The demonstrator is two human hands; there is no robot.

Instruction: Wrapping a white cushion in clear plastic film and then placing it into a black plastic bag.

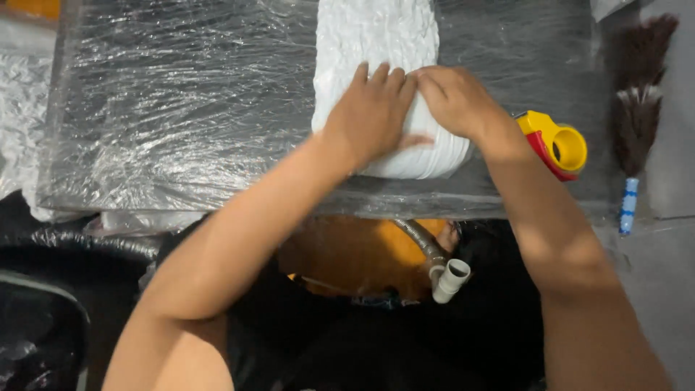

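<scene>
White cloth [376, 36], yellow tape dispenser [557, 145] beside right hand [456, 98]

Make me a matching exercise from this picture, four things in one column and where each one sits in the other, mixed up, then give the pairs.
Things:
1. white bundle
2. yellow and red tape dispenser
3. feather duster
4. grey hose end

Places:
A. below the table's near edge
B. far right, past the table
C. under both hands, left hand and right hand
D. just right of the right wrist

Pairs: 1-C, 2-D, 3-B, 4-A
</scene>
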